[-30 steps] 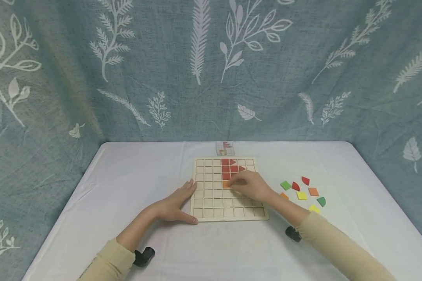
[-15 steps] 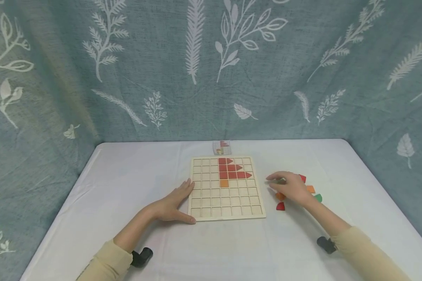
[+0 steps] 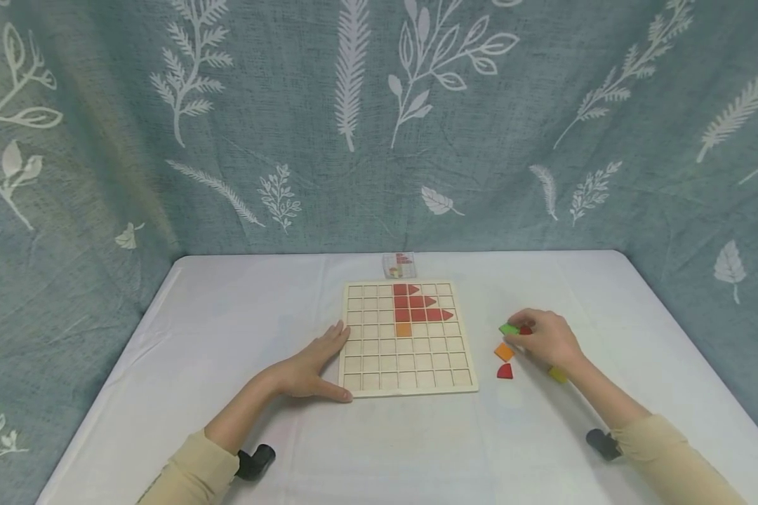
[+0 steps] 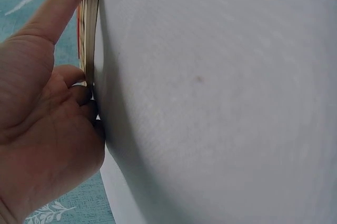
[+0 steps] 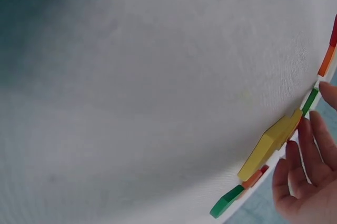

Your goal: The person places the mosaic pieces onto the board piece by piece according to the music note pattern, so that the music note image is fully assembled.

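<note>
In the head view my left hand (image 3: 312,365) rests at the left side of the wooden grid board (image 3: 369,365), fingers and thumb spread along its edge. The left wrist view shows that hand (image 4: 47,92) against the board's edge (image 4: 92,29). Red squares and triangles (image 3: 410,315) fill part of the upper rows, with one orange square (image 3: 403,330) below them. Right of the board, my right hand (image 3: 548,339) pinches a green square tile (image 3: 508,329) between thumb and fingertip. In the right wrist view, the green tile (image 5: 309,102) lies between thumb and fingers.
Loose tiles lie around my right hand: an orange square (image 3: 504,352), a red quarter circle (image 3: 505,371) and a yellow piece (image 3: 557,374). Others are partly hidden beneath the hand. A small pattern card (image 3: 399,265) lies behind the board.
My right hand has left the orange square on the board, moved right to the loose tiles, and come to the green square. My left hand stays at the board's edge.
</note>
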A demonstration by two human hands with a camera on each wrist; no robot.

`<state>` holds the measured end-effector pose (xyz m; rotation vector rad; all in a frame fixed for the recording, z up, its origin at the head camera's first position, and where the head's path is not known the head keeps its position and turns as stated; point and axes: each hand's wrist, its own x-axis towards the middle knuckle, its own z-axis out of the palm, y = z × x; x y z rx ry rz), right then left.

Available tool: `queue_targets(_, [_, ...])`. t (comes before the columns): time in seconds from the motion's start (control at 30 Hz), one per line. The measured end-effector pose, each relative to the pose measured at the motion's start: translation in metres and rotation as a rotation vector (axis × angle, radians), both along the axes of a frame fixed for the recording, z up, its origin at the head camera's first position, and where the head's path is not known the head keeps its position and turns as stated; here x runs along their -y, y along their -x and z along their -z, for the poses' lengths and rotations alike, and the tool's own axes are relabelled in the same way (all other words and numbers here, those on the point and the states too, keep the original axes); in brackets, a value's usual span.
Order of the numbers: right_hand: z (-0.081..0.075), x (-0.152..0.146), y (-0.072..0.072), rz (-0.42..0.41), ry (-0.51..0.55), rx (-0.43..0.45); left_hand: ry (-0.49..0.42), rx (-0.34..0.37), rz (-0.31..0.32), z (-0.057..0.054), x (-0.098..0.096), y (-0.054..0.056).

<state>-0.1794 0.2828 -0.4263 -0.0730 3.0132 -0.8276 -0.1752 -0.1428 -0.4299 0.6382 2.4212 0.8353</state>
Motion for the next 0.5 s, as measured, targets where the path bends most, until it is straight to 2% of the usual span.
queue_targets(0.23, [0.0, 0.003, 0.0, -0.003, 0.031, -0.005, 0.0, 0.001, 0.004, 0.0, 0.001, 0.0])
queue_targets(0.5, [-0.004, 0.031, 0.004, -0.004, 0.159, 0.072, 0.003, 0.014, -0.002, -0.003, 0.0, 0.0])
